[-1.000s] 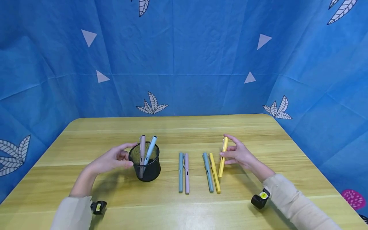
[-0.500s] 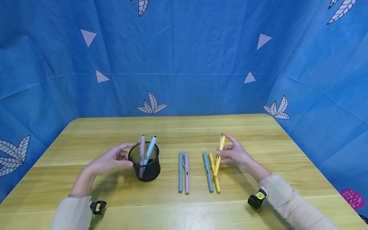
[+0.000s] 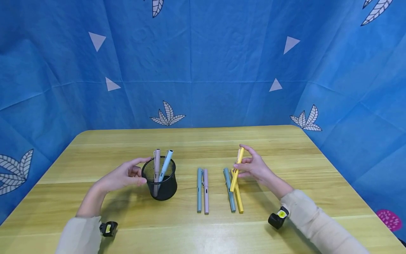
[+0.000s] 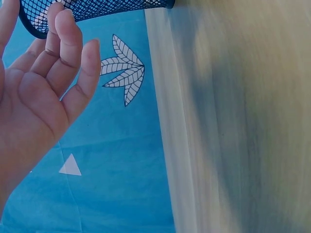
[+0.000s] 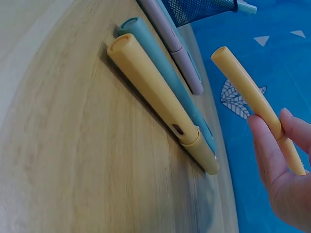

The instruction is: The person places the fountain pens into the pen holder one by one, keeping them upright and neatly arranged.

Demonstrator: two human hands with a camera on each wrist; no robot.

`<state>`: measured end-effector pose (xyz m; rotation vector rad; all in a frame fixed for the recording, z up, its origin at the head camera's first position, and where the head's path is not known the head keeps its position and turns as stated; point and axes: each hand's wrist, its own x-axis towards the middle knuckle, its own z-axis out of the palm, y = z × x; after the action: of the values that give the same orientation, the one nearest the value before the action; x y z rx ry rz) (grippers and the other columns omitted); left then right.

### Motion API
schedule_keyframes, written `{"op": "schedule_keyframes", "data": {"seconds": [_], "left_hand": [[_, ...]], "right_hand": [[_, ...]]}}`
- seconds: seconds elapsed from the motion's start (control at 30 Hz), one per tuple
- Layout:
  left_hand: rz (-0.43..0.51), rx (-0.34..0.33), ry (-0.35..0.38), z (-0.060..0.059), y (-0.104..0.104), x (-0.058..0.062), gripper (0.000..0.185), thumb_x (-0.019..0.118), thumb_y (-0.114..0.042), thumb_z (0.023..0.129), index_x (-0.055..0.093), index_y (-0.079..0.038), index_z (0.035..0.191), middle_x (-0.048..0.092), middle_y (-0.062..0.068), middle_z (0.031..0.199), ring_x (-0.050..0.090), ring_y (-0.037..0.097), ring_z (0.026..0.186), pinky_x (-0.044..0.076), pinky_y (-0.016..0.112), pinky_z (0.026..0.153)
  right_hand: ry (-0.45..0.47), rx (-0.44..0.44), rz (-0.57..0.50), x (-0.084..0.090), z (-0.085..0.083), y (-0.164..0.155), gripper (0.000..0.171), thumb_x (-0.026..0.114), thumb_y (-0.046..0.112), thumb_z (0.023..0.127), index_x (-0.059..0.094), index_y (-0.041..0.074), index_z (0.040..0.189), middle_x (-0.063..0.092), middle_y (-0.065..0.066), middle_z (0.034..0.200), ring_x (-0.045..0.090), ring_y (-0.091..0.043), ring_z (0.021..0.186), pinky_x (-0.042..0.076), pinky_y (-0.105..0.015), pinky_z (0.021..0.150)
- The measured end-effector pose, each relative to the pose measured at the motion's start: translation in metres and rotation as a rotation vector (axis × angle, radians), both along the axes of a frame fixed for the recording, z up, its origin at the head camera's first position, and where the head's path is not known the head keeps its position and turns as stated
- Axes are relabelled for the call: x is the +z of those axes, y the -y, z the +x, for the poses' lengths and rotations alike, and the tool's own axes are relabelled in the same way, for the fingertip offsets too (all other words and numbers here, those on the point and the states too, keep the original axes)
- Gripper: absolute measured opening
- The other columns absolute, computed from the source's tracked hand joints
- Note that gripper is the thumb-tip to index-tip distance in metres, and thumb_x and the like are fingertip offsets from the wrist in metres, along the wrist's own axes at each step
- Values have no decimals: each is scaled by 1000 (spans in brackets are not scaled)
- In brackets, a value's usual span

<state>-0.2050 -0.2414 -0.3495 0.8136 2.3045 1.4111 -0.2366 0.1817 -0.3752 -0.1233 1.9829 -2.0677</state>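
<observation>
My right hand (image 3: pixel 255 167) pinches a yellow pen (image 3: pixel 237 169) and holds it tilted above the table; the right wrist view shows the same yellow pen (image 5: pixel 255 104) between thumb and fingers. Below it lie a second yellow pen (image 3: pixel 238 197) and a teal pen (image 3: pixel 229 190) side by side. My left hand (image 3: pixel 125 174) rests against the side of a black mesh pen cup (image 3: pixel 160 180), fingers relaxed, as the left wrist view shows with the cup (image 4: pixel 92 9) at the fingertips. A pink pen (image 3: pixel 157 168) and a light blue pen (image 3: pixel 166 164) stand in the cup.
Another teal pen (image 3: pixel 199 190) and a pink pen (image 3: pixel 206 192) lie together mid-table on the wooden table (image 3: pixel 285 141). Blue patterned cloth (image 3: pixel 203 63) walls in the back and sides. Small black wrist cameras (image 3: pixel 277 218) sit at both wrists.
My right hand has carried the yellow pen up and to the left, so that it now hangs over the pair of lying pens. The left hand and the cup stayed put.
</observation>
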Motion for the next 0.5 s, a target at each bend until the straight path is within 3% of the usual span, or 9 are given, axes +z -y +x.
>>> {"op": "schedule_keyframes", "data": {"seconds": [0.2,0.5], "left_hand": [[-17,6,9,0,0,1,72,61,-9,84,17,6,139,51,6,68,48,24,61,44,33,59],[-4,-4,20,0,0,1,71,60,-8,85,16,6,139,51,5,67,49,23,61,45,33,60]], "right_hand": [[-6,16,-18,0,0,5,83,60,-11,79,14,15,143,51,-10,79,63,-28,74,52,-35,60],[-18,41,-47,6,0,15,82,60,-9,80,13,15,143,53,-11,79,62,-22,70,52,-33,59]]}}
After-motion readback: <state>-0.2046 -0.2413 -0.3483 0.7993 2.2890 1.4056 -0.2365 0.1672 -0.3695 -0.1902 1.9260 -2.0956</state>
